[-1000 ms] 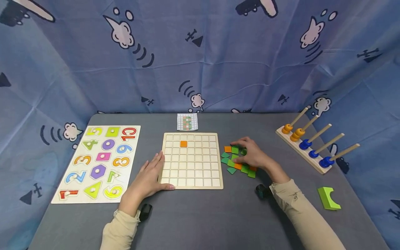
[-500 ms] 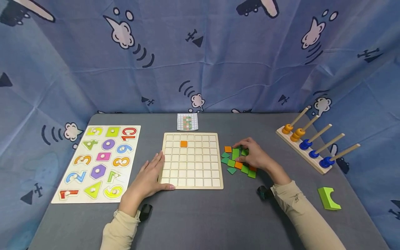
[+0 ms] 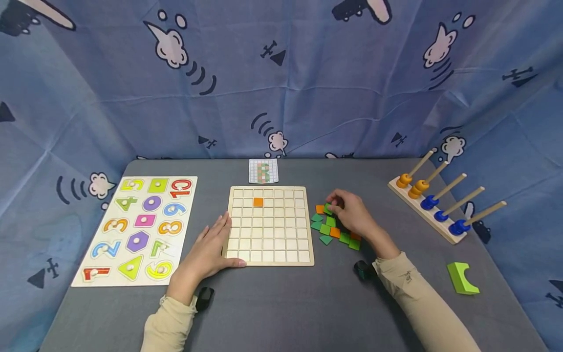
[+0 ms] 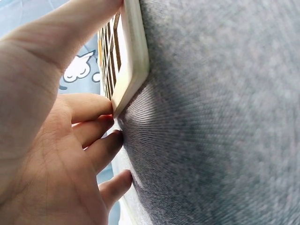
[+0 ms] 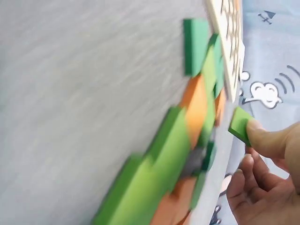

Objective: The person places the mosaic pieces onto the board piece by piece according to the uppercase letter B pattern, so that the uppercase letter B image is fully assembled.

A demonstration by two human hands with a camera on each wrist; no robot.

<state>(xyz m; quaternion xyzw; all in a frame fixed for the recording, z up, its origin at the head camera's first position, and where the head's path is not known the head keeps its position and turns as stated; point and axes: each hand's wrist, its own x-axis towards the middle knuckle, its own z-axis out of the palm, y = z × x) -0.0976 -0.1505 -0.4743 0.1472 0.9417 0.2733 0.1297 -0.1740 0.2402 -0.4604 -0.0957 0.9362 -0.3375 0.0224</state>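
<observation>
- Your right hand [image 3: 354, 212] pinches a green tile [image 5: 240, 124] between thumb and fingers, near the far end of the loose tiles [image 3: 325, 229] right of the grid board [image 3: 269, 227]
- Your left hand [image 3: 211, 249] lies with fingers extended along the board's left edge, thumb at its near edge
- One orange tile [image 3: 258, 202] sits in the board's second row from the far side, third column from your left
- Beyond the board, a patterned card [image 3: 263, 171] lies on the tabletop [image 3: 281, 313]
</observation>
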